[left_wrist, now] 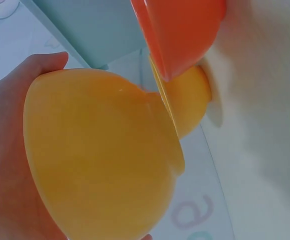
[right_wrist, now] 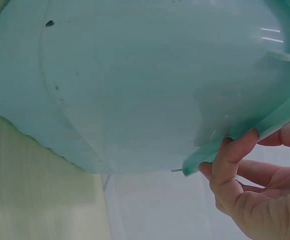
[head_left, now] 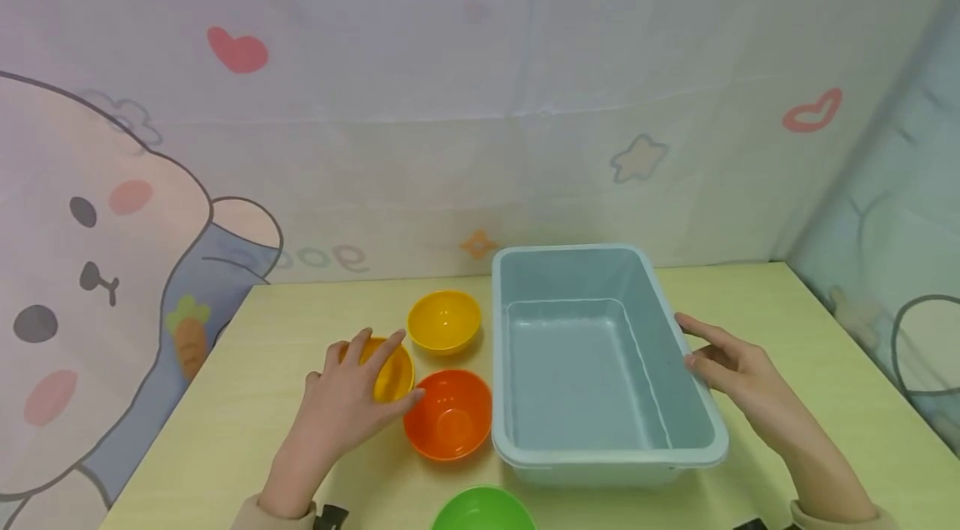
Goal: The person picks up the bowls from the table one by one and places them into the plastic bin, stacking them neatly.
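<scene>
Here: pale table (head_left: 225,397) | cartoon-print backdrop (head_left: 450,97) | hands — left (head_left: 337,397) grips yellow bowl (left_wrist: 100,155), right (head_left: 742,376) pinches basin rim (head_left: 600,457)

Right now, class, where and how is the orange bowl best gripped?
The orange bowl is probably best pinched at its near-left rim, coming down from the near side: its mouth faces up, while the tub crowds its right and yellow bowls its far side.

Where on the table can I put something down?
The table looks bare between the left hand and the table's left edge, and between the right hand and the right edge. It's crowded just left of the blue tub: orange bowl and two yellow bowls.
</scene>
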Motion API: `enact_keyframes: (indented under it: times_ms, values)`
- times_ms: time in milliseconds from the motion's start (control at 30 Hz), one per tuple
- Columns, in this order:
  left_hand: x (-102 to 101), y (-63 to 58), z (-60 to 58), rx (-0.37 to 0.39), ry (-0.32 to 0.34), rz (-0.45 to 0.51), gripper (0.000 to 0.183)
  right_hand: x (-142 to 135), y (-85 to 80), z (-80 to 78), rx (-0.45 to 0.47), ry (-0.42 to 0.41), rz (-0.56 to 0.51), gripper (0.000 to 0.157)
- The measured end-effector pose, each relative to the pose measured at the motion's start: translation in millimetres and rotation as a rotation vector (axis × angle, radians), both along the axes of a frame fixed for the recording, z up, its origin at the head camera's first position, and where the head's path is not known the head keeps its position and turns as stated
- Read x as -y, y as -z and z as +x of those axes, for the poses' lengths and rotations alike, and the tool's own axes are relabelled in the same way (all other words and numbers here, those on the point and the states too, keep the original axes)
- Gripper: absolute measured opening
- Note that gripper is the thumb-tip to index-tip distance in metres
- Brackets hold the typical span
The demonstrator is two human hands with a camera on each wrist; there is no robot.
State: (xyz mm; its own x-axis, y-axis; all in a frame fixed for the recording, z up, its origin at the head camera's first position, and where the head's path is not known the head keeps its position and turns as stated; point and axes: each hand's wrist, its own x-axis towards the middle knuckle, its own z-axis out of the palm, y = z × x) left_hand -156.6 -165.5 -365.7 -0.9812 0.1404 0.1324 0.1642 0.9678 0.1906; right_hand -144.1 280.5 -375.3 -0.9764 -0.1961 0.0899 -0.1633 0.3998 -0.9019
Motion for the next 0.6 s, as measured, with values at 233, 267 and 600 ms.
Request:
enact_keyframes:
  times_ms: [233,267,600]
  values:
    - [-5,-1.5,-3.0,-0.024,0.005,0.003,0.076,0,0.2,0.1,0.000,-0.002,-0.008,0.055]
    - [-6,-2.3,-3.0,-0.028,0.008,0.005,0.076,0,0.3,0.1,0.000,-0.002,-0.009,0.055]
    - [-18,-11.7,-5.6,-0.050,0.046,-0.002,0.076,-1,0.0,-1.0,0.001,0.001,-0.004,0.055]
